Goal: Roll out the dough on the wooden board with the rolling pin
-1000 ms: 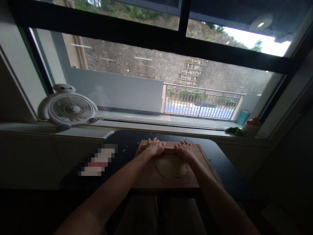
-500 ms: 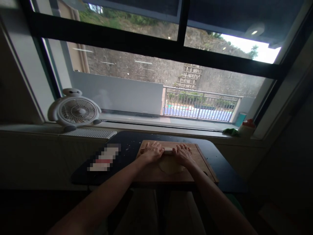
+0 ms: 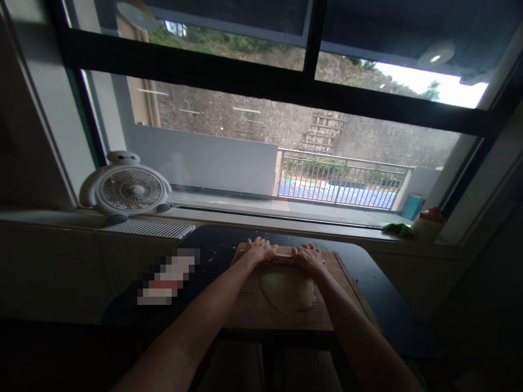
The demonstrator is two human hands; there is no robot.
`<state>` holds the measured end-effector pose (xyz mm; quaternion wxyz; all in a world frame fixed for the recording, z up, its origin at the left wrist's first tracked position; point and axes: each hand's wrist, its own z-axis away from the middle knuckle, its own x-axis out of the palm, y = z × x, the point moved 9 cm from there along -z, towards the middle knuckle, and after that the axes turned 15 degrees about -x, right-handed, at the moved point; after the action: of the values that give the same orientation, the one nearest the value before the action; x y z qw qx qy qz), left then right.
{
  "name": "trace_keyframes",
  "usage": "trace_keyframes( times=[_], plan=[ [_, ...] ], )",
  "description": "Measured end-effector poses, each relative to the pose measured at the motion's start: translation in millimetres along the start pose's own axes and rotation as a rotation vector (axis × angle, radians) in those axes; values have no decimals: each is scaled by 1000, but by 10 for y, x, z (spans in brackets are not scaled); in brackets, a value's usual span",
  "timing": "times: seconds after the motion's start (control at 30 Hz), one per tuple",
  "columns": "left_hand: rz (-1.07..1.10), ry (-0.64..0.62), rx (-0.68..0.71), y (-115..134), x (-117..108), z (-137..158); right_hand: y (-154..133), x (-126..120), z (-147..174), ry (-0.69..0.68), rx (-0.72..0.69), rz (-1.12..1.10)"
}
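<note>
A flat, uneven-edged sheet of pale dough (image 3: 288, 291) lies on a wooden board (image 3: 261, 322). Just beyond the dough's far edge, a rolling pin (image 3: 284, 258) lies crosswise near the back of the board. My left hand (image 3: 260, 250) is curved over its left part and my right hand (image 3: 309, 257) over its right part. Only the stretch between the two hands shows clearly. Both palms face down, and the undersides of the fingers are hidden.
The board rests on a dark table (image 3: 379, 288) with white specks. A blurred-out item (image 3: 169, 280) lies at the left. Along the window are a white fan (image 3: 137, 188), a green cloth-like item (image 3: 397, 230) and a white container with a reddish top (image 3: 429, 222).
The rolling pin and both hands have moved away from me relative to the dough, uncovering more of it. My view has tilted slightly, and the board appears larger and lower.
</note>
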<state>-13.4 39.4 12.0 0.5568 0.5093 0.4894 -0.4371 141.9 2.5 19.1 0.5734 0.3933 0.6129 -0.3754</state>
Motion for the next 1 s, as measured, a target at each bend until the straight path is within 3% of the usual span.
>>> trace_keyframes(
  times=[0.13,0.33,0.47,0.6,0.73,0.87,1.0],
  plan=[
    [0,15,86,11,-58,401,-77,-35,242,123,40,-49],
    [22,60,268,-31,-168,995,-262,-36,862,412,59,20],
    [80,157,342,-69,-153,1175,-292,-14,1041,445,4,26],
    [74,167,275,-88,-93,1070,-212,-93,839,311,3,-51],
    [56,58,191,-45,-70,811,-117,-77,431,115,-4,-132],
    [49,27,110,3,-117,540,-4,-44,112,71,21,-164],
    [51,59,84,55,-131,465,23,-30,75,81,47,-182]
  ],
)
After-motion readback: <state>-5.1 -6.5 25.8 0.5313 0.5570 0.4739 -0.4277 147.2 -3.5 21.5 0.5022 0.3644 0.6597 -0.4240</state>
